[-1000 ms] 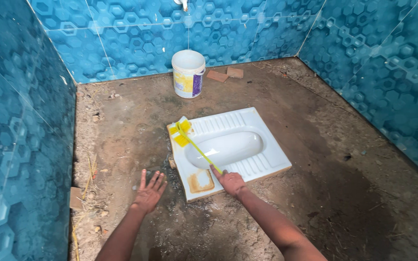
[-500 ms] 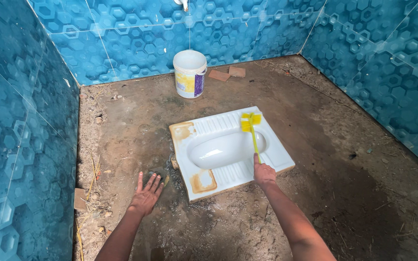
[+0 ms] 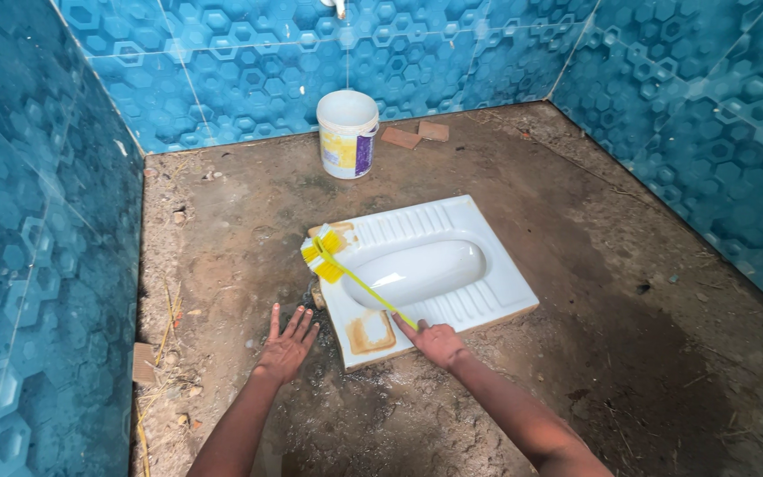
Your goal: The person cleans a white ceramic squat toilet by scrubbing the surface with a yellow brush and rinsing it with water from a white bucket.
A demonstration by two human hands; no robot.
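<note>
A white squat toilet pan (image 3: 496,265) lies set in the dirty concrete floor, with brown stains on its near left and far left corners. My right hand (image 3: 436,342) grips the thin handle of a yellow brush (image 3: 324,254) at the pan's near edge. The brush head rests on the pan's far left corner. My left hand (image 3: 287,349) lies flat on the floor with fingers spread, just left of the pan.
A white bucket (image 3: 346,134) with a yellow and purple label stands by the back wall. Two brick pieces (image 3: 412,135) lie right of it. Blue hexagon-patterned tile walls (image 3: 37,221) close in the left, back and right sides. Debris lies along the left wall.
The brush head swung from the pan's far right side back to the far left corner. My right hand moved left along the near edge. My left hand shifted slightly right.
</note>
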